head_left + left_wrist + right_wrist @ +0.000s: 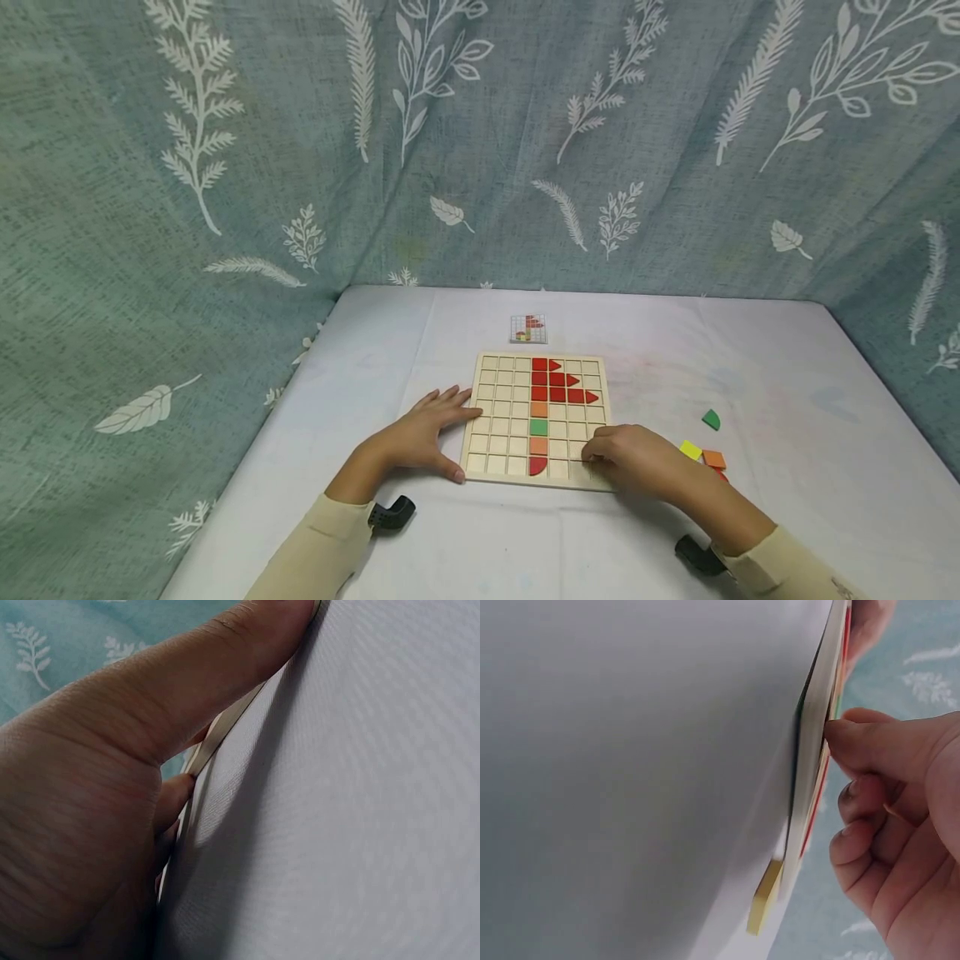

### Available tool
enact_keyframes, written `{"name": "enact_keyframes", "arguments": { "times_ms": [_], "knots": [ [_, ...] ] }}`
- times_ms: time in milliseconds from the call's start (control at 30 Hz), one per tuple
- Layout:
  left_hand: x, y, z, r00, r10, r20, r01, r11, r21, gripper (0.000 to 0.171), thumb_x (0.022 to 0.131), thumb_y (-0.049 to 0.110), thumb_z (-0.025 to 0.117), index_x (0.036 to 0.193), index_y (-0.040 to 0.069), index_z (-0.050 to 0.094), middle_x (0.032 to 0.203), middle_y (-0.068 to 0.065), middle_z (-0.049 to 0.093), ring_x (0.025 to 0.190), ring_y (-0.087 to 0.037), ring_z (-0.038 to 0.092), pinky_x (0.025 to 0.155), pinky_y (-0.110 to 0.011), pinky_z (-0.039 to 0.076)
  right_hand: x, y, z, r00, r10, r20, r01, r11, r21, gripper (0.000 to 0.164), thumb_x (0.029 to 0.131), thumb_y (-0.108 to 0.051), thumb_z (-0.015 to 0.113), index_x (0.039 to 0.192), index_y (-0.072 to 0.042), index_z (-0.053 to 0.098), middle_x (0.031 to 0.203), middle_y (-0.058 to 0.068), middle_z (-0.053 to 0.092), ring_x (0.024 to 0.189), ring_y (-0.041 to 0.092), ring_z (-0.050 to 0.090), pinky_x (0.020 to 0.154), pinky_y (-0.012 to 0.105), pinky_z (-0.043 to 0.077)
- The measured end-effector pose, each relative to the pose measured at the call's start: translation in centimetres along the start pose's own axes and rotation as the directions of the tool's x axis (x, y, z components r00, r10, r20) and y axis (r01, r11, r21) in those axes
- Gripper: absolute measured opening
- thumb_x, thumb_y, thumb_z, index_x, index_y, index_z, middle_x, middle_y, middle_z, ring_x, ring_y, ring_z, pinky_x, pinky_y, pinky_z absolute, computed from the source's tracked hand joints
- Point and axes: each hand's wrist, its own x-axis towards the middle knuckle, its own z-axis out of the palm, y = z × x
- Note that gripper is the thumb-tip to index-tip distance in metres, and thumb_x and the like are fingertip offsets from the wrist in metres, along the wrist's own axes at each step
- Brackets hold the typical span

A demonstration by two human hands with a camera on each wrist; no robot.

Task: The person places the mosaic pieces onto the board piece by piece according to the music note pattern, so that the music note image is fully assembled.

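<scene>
Left forearm (352, 477) angles in from lower left, right forearm (727, 510) from lower right. Left hand (423, 435): palm down, fingers straight and spread, thumb stretched well apart from them. Right hand (637, 460): thumb extended, index partly hidden behind it, remaining fingers curled palmward; pinch at the fingertips unclear.

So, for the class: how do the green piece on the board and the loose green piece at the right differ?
The green square has four straight sides; the green wedge has a curved edge. The square sits in the board's grid; the wedge lies on the white cloth. The square lies between two orange pieces; the wedge lies apart from other pieces. Both are green.
</scene>
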Motion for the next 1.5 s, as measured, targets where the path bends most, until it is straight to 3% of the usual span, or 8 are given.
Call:
{"name": "enact_keyframes", "arguments": {
  "times_ms": [300,467,633,900,1033,1300,1367,1500],
  "knots": [
    [0.1,-0.1,0.2,1.0,0.003,0.0,-0.003,1.0,0.006,0.114,0.053,0.079,0.074,0.149,0.026,0.043,0.161,0.0,0.017,0.148,-0.021,0.006,0.117,-0.045,0.004,-2.1,1.5,-1.2,0.998,0.051,-0.028,-0.051,0.999,-0.003,0.02,0.082,-0.001,0.074,0.094,-0.017,0.073,0.089,-0.012,0.063,0.08,0.003,0.06,0.07,0.025,0.053],
    [0.1,-0.3,0.3,1.0,0.004,0.002,-0.004,1.0,0.015,0.114,0.053,0.079,0.074,0.149,0.026,0.042,0.161,0.0,0.016,0.148,-0.02,0.006,0.117,-0.044,0.003,-3.2,2.5,-2.2,0.989,0.141,-0.045,-0.143,0.989,-0.035,0.019,0.082,-0.003,0.075,0.097,-0.015,0.074,0.085,-0.014,0.061,0.076,0.002,0.058,0.066,0.025,0.052],
    [0.1,-0.2,0.3,1.0,0.004,0.0,-0.004,1.0,0.009,0.114,0.053,0.079,0.074,0.149,0.026,0.043,0.161,0.0,0.017,0.147,-0.02,0.006,0.117,-0.044,0.004,-4.7,4.1,-3.4,0.963,0.265,-0.044,-0.267,0.963,-0.046,0.017,0.083,-0.012,0.076,0.1,-0.014,0.073,0.084,-0.017,0.058,0.074,0.003,0.056,0.063,0.027,0.05],
    [0.0,0.0,0.0,1.0,0.012,0.005,-0.012,1.0,0.005,0.113,0.055,0.078,0.075,0.149,0.024,0.043,0.161,-0.003,0.017,0.147,-0.023,0.008,0.117,-0.047,0.004,-7.0,6.0,-4.8,0.91,0.412,-0.035,-0.413,0.91,-0.037,0.02,0.082,-0.01,0.076,0.101,-0.008,0.072,0.084,-0.01,0.061,0.07,0.009,0.054,0.062,0.032,0.049],
    [0.0,0.0,-0.1,1.0,0.008,0.007,-0.008,1.0,0.008,0.114,0.054,0.077,0.075,0.149,0.024,0.042,0.161,-0.002,0.016,0.147,-0.022,0.007,0.117,-0.045,0.004,-7.8,6.1,-5.0,0.897,0.441,-0.022,-0.442,0.897,-0.01,0.02,0.082,-0.01,0.076,0.102,-0.008,0.072,0.084,-0.01,0.061,0.069,0.007,0.052,0.061,0.03,0.048],
    [0.0,-0.2,0.0,1.0,0.008,0.001,-0.008,1.0,0.009,0.114,0.054,0.079,0.074,0.149,0.026,0.042,0.161,-0.001,0.016,0.147,-0.021,0.007,0.117,-0.045,0.004,-8.6,5.7,-4.1,0.936,0.344,0.079,-0.352,0.926,0.134,0.024,0.075,-0.016,0.083,0.097,-0.016,0.073,0.083,-0.014,0.061,0.071,0.004,0.052,0.059,0.024,0.047],
    [0.1,-0.2,0.0,1.0,0.005,0.001,-0.005,1.0,0.009,0.113,0.054,0.079,0.074,0.149,0.026,0.042,0.161,-0.001,0.016,0.147,-0.021,0.007,0.117,-0.044,0.004,-8.4,5.8,-3.8,0.929,0.349,0.124,-0.364,0.921,0.136,0.026,0.072,-0.019,0.085,0.096,-0.018,0.073,0.083,-0.015,0.06,0.072,0.004,0.051,0.061,0.024,0.047],
    [0.1,-0.3,0.1,1.0,-0.001,0.004,0.001,1.0,0.01,0.114,0.053,0.08,0.073,0.149,0.027,0.042,0.161,0.001,0.015,0.147,-0.02,0.006,0.118,-0.043,0.003,-7.9,5.7,-3.3,0.89,0.421,0.175,-0.438,0.896,0.072,0.025,0.072,-0.021,0.086,0.094,-0.018,0.073,0.083,-0.014,0.06,0.073,0.006,0.05,0.065,0.028,0.048]
  ]
}}
